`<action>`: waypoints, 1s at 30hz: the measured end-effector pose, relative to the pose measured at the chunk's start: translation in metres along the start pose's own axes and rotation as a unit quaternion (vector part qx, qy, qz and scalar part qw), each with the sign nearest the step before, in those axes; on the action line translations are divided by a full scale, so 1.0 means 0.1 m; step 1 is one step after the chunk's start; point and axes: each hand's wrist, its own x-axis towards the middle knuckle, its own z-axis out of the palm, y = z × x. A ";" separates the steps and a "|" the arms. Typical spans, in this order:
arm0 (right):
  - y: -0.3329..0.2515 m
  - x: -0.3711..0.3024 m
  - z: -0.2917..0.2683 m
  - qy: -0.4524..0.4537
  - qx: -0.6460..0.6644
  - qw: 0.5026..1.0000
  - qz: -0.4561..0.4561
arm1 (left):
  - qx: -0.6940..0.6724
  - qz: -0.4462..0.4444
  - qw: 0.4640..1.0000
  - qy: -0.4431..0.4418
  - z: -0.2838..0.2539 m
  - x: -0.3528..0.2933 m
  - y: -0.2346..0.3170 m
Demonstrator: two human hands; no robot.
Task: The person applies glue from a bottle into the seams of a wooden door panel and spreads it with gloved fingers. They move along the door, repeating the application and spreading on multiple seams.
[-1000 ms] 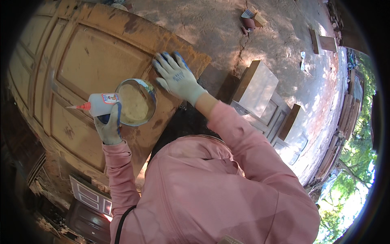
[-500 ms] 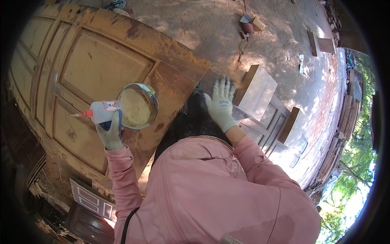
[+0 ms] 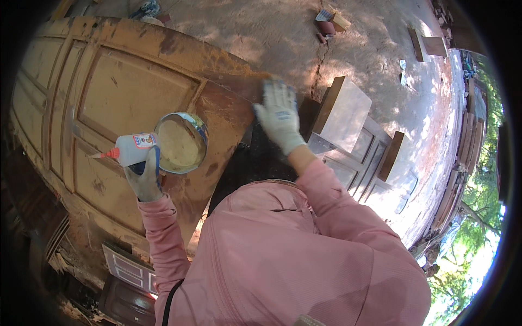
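Observation:
Over the dusty panelled wooden door [image 3: 141, 73], my gloved left hand [image 3: 144, 176] is closed round a white glue bottle [image 3: 136, 150] with a red cap and a pointed nozzle. The bottle lies on its side in my grip, nozzle toward the left. Just right of it, a round tub [image 3: 202, 157] on the door holds sawdust-coloured powder [image 3: 178, 145]. My gloved right hand [image 3: 280, 113] is open, fingers stretched and slightly blurred, at the door's right end. Nothing shows in it; whether it touches the wood I cannot tell.
To the right, a box-like wooden piece [image 3: 345, 114] stands by another panelled door [image 3: 356, 155]. Small wood offcuts [image 3: 427, 45] and a reddish-brown roll [image 3: 325, 28] lie on the concrete floor [image 3: 244, 32]. A small framed panel [image 3: 129, 267] is at lower left.
My right hand has moved left and slightly farther away, from above my thigh to the door's end. The left hand still holds the bottle, nearly in place.

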 end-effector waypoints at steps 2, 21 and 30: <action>0.55 -0.13 0.04 0.011 -0.011 0.991 0.136 | -0.004 -0.007 1.000 -0.002 -0.06 0.02 -0.06; -0.61 0.62 -0.07 0.063 -0.053 0.944 -0.320 | -0.040 0.012 0.999 0.030 0.05 -0.14 -0.03; 0.73 -0.73 -0.15 -0.062 -0.129 0.981 -0.128 | -0.018 -0.015 1.000 0.019 0.02 -0.09 -0.08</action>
